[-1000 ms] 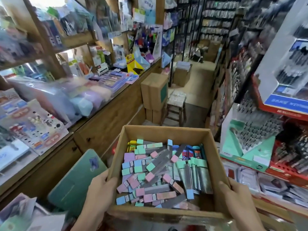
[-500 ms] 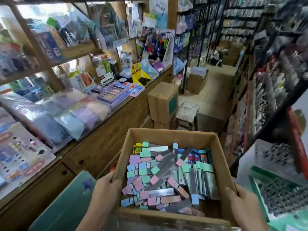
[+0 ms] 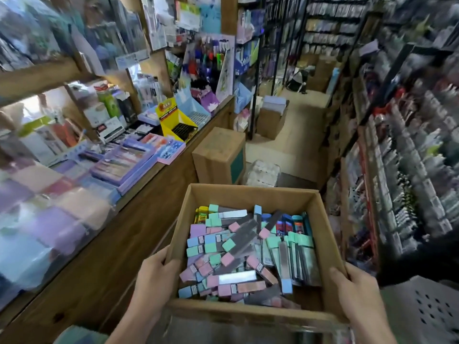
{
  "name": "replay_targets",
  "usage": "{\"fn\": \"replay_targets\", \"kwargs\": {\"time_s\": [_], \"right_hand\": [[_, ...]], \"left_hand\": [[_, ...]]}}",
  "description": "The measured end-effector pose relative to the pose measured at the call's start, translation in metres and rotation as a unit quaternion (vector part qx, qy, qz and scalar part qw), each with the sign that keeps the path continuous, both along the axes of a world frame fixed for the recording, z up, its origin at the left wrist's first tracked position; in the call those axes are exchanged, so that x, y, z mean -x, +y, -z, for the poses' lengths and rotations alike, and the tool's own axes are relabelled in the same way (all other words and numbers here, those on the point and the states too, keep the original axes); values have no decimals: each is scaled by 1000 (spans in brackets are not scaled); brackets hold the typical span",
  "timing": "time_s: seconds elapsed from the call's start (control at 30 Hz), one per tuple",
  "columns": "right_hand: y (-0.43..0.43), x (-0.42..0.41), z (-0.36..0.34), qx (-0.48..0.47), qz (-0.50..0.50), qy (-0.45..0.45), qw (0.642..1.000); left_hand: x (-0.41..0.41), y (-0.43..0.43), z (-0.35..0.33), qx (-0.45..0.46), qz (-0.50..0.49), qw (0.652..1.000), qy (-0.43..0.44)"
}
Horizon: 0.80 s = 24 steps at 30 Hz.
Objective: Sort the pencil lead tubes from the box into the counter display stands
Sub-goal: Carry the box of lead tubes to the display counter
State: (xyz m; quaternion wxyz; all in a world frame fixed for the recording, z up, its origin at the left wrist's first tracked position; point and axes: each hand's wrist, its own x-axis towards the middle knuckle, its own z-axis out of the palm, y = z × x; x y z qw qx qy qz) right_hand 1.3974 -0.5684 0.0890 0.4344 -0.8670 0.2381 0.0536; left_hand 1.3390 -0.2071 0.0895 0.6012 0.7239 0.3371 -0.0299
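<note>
1. The pencil lead tubes (image 3: pixel 238 249) are slim, flat cases with pastel caps (pink, mint, blue, lilac) and grey or clear bodies, heaped in an open cardboard box (image 3: pixel 253 198).
2. You hold the box in front of you, beside the wooden counter (image 3: pixel 139 227). Your left hand (image 3: pixel 155 276) grips its left wall, thumb hooked over the rim; your right hand (image 3: pixel 355 296) clasps the near right corner. The tubes lie between both hands, untouched.
3. All lie flat. The left pile runs crosswise, the right stack points away from you — a few slant diagonally on top.
</note>
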Motion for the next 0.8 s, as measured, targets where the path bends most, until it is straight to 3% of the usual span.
{"fn": "replay_targets", "kwargs": {"time_s": [0.47, 0.8], "right_hand": [[19, -288, 22, -32, 5, 10, 999], [37, -488, -2, -1, -76, 0, 997]], "left_hand": [[-267, 7, 28, -29, -70, 996, 37], [-417, -5, 28, -38, -125, 991, 26]]}}
